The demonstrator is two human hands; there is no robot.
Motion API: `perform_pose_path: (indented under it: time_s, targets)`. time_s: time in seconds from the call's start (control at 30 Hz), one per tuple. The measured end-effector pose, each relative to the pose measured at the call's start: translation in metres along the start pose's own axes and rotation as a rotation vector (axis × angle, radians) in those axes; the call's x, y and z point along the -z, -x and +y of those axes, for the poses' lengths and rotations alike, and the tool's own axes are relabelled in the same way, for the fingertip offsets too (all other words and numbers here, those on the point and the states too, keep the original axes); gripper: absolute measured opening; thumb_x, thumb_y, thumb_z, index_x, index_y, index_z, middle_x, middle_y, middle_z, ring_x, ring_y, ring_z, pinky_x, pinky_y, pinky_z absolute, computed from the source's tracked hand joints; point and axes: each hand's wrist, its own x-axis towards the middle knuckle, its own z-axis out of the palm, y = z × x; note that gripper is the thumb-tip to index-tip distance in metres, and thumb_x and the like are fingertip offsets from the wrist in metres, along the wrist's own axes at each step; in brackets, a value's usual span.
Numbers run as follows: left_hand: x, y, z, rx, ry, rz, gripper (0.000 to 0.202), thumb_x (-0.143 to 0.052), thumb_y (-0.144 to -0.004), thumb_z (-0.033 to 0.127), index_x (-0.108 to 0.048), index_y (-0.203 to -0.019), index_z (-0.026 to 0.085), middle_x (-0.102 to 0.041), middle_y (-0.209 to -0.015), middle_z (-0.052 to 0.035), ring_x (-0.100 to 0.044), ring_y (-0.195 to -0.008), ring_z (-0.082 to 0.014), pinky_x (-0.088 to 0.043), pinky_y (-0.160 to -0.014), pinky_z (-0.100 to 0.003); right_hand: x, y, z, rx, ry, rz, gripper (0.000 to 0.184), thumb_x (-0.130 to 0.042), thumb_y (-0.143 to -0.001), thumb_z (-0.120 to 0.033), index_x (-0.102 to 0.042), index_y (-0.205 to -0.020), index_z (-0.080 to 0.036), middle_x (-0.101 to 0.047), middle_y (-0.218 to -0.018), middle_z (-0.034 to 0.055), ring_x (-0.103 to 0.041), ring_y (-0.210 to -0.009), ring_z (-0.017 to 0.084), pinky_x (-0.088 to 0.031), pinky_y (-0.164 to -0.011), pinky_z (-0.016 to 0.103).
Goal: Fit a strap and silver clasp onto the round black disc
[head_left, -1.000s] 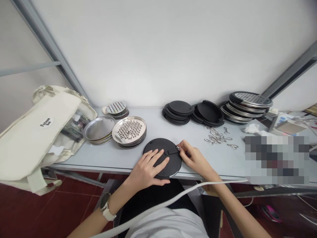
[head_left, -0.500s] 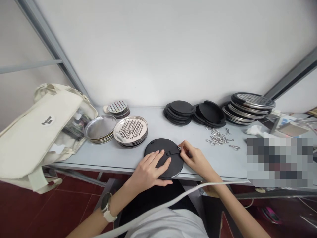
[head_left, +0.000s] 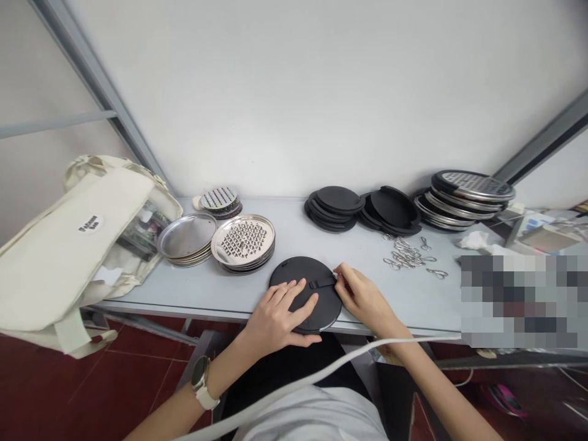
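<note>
A round black disc [head_left: 298,268] lies by the table's front edge, its right side carrying a raised black tab [head_left: 322,283]. Across its top rests my left hand [head_left: 278,313], fingers spread and the thumb near the front rim. My right hand [head_left: 362,295] is pinched at the right rim, where the tab ends. A small metal clip [head_left: 335,275] is mostly hidden by those fingertips. Several loose metal wire clips [head_left: 404,254] lie in a heap farther right.
Steel grater discs [head_left: 243,239] and plain steel discs [head_left: 187,236] are stacked at left, beside a cream bag [head_left: 55,245]. Black discs [head_left: 337,199], black rimmed holders [head_left: 392,208] and black-rimmed graters [head_left: 473,187] stand along the wall. A white cable [head_left: 340,364] crosses my lap.
My right fingers have shifted slightly at the disc's rim, and less of the metal clip shows. The left hand stays in place on the disc.
</note>
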Motion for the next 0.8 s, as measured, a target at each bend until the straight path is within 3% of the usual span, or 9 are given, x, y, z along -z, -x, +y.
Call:
perform_pose_path:
  time_s: [0.27, 0.53, 0.8]
  targets:
    - [0.0001, -0.0002, 0.0000, 0.009, 0.000, 0.010, 0.062, -0.049, -0.081, 0.066, -0.057, -0.124, 0.022, -0.054, -0.129, -0.0139, -0.052, -0.114, -0.0278, -0.042, -0.093, -0.039, 0.0009, 0.0008, -0.0023, 0.001, 0.013, 0.006, 0.008, -0.037, -0.091, -0.018, -0.042, -0.085, -0.022, -0.051, -0.072, 0.0022, -0.052, -0.066, 0.018, -0.042, -0.062, 0.029]
    - [0.0001, -0.0001, 0.0005, 0.030, -0.008, -0.012, 0.060, -0.051, -0.081, 0.063, -0.055, -0.126, 0.023, -0.053, -0.130, -0.0129, -0.052, -0.115, -0.0279, -0.041, -0.094, -0.039, -0.0052, -0.0011, 0.0013, -0.018, -0.076, 0.095, 0.016, -0.034, -0.096, -0.026, -0.043, -0.108, -0.022, -0.058, -0.099, 0.0106, -0.058, -0.093, 0.023, -0.048, -0.079, 0.036]
    - [0.0010, -0.0018, 0.0006, 0.024, -0.004, 0.009, 0.059, -0.050, -0.082, 0.063, -0.057, -0.124, 0.022, -0.055, -0.129, -0.0136, -0.052, -0.114, -0.0280, -0.042, -0.092, -0.039, -0.0026, -0.0041, 0.0019, -0.016, -0.066, 0.056, 0.016, -0.028, -0.098, -0.024, -0.043, -0.093, -0.022, -0.054, -0.087, 0.0077, -0.053, -0.082, 0.021, -0.045, -0.076, 0.036]
